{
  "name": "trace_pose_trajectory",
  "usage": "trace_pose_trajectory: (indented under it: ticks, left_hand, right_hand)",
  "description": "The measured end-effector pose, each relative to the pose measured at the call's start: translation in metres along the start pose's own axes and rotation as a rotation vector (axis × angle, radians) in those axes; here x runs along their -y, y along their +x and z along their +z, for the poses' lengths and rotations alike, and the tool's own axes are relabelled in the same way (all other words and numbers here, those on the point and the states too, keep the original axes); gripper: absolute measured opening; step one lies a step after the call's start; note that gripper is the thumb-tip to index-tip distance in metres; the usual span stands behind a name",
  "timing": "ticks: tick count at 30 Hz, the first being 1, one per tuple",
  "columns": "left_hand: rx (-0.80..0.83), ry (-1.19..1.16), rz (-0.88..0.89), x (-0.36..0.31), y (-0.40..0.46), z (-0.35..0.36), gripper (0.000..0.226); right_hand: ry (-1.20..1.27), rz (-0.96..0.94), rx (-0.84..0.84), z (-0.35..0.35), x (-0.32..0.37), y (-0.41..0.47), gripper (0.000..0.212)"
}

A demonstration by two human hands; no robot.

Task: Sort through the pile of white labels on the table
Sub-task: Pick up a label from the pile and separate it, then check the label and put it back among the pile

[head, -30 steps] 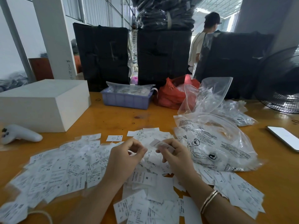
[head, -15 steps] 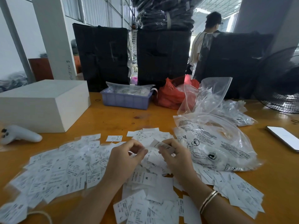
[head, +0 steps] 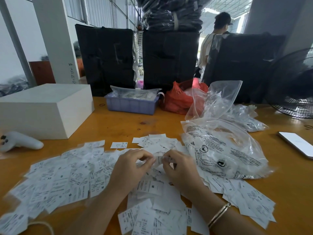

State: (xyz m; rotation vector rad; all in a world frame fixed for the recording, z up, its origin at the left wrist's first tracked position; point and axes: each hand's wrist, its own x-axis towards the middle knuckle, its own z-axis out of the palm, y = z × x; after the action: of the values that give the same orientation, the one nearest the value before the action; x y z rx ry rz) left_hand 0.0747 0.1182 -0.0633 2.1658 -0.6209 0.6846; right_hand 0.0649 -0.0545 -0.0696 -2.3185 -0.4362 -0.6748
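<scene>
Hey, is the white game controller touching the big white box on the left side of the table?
Apart. In the head view, a strip of bare orange table shows between the white controller and the white box's front bottom edge.

I see the labels (head: pixel 71 180) as small white slips with black print, spread flat and overlapping across the near table from far left to lower right. Some show a single letter, M or S. One label (head: pixel 158 160) sits raised at the middle, blurred.
</scene>
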Motion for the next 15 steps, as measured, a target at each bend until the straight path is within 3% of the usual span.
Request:
trace_pose_trajectory:
  ticks: [5, 10, 12, 15]
  left_hand:
    - [0.047, 0.074, 0.086, -0.002, -0.001, 0.0, 0.037]
    - [0.062, -0.118, -0.107, -0.001, 0.0, -0.002, 0.016]
    - [0.116, -0.204, -0.193, -0.002, 0.0, -0.002, 0.003]
    - [0.218, -0.299, -0.305, -0.002, 0.0, -0.002, 0.01]
  right_hand:
    - [0.036, -0.024, 0.074, 0.003, 0.002, -0.002, 0.02]
    - [0.493, 0.206, -0.003, -0.002, -0.001, -0.002, 0.028]
    - [0.523, 0.22, -0.061, -0.006, -0.004, 0.0, 0.019]
    - [0.558, 0.202, -0.09, -0.007, -0.003, 0.002, 0.019]
